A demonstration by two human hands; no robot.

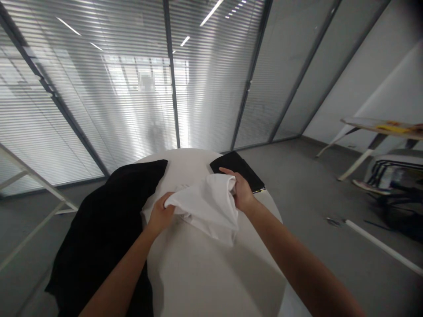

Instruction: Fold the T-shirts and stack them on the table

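A white cloth [205, 202], bunched and partly hanging, is stretched between my two hands above the round white table [198, 281]. My left hand [161, 215] is closed on its left edge, the fingertips hidden in the folds. At the cloth's right end, my right hand [242, 191] grips the hem, with one finger stretched out to the left. What kind of cloth item it is, I cannot tell. Black fabric [109, 220] lies over the table's left side and hangs past the edge. Just behind my right hand rests a flat, folded black item [236, 165].
Glass partitions with blinds [132, 101] stand beyond the table. A white metal frame [39, 178] is at the left. To the right are another table [370, 125] with yellow items, a dark bag-like heap [396, 202] and a white pole [380, 244] on the floor.
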